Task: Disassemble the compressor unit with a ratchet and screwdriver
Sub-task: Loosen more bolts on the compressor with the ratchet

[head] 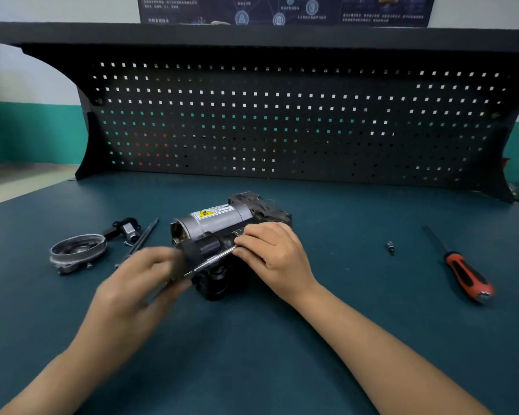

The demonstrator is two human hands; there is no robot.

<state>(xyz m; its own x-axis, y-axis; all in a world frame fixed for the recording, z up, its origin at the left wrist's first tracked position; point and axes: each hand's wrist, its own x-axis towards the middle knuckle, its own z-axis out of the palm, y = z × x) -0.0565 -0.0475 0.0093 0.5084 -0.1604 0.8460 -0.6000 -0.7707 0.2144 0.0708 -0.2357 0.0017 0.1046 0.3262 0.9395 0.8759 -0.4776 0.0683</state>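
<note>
The compressor unit (219, 224), a silver cylinder with a yellow warning label and black end housings, lies on its side mid-bench. A chrome ratchet (212, 260) slants across its near side. My left hand (141, 280), blurred by motion, grips the ratchet's handle end. My right hand (271, 250) rests on the unit's right part, its fingers curled over the ratchet's head end. The red-and-black screwdriver (459, 265) lies alone at the right of the bench.
A round metal end cover (77, 250), a small black bracket (126, 229), two long bolts (143, 239) and loose screws lie left of the unit. A small bit (390, 247) lies to the right. The dark pegboard (282, 121) stands behind the blue-green bench mat (252, 339).
</note>
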